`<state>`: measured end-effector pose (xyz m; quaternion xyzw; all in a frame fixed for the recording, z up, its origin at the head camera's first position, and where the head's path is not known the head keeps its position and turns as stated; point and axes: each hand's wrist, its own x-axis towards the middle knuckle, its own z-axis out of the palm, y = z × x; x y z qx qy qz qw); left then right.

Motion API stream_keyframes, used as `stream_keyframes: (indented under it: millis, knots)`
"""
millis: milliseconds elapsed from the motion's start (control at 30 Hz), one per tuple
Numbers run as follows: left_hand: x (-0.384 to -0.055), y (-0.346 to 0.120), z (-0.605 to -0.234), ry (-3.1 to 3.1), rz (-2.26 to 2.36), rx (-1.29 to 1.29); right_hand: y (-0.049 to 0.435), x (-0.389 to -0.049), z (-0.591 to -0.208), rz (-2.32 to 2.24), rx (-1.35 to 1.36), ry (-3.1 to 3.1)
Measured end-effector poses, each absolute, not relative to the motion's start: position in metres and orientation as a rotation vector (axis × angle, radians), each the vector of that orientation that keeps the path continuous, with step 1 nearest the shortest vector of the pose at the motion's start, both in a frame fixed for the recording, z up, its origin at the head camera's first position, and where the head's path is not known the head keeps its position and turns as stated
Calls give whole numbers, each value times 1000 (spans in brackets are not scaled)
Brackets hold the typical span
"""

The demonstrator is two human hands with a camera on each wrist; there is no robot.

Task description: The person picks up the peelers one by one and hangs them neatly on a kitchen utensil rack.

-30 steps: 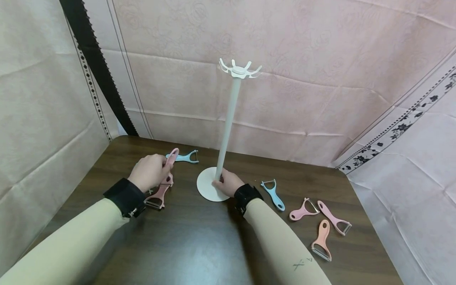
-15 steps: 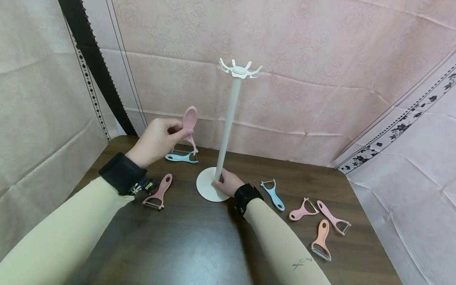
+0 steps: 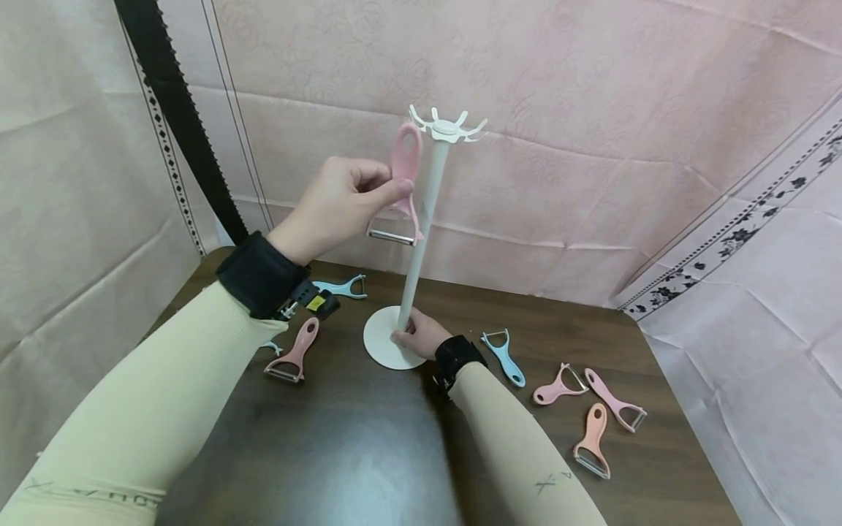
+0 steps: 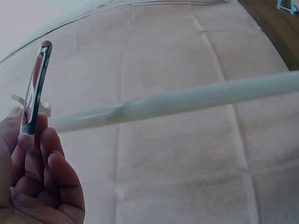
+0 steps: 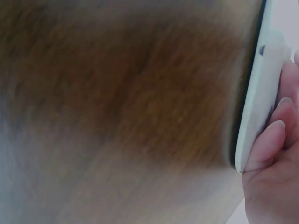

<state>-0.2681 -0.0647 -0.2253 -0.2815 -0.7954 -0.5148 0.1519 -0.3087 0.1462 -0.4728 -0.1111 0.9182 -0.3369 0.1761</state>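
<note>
Between thumb and fingers, my left hand (image 3: 345, 204) pinches a pink peeler (image 3: 406, 155) with its holed handle up and its metal blade down. The handle's top overlaps the left hooks of a white hook stand (image 3: 430, 186) in the head view. Edge-on in the left wrist view, the peeler (image 4: 26, 141) is held near the stand's pole (image 4: 177, 105). Low on the stand, my right hand (image 3: 426, 336) grips the foot of the pole, its thumb by the pole. Its fingers (image 5: 271, 140) lie on the round base (image 5: 254, 102) in the right wrist view.
A pink peeler (image 3: 302, 347) and a blue peeler (image 3: 345, 287) lie left on the brown table (image 3: 342, 438). Partly hidden, a light blue piece (image 3: 271, 346) shows by my left sleeve. Right lie a blue peeler (image 3: 506, 361), two pink ones and an orange one (image 3: 594, 431). Cloth hangs behind.
My left hand has lifted the pink peeler off the table's left side and carried it up and right to the stand's hooks. My right hand has stayed at the stand's foot.
</note>
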Motion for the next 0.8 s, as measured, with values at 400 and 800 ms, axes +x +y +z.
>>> stream_keyframes:
  millis: [400,800]
  knots:
    - [-267,-49,-208,-2356,-1499,-789,147,-315,-476,-1017,-249,2552]
    - [-271,-45,-217,-2382,-1587,-735,146,-315,-476,-1014,-201,2537]
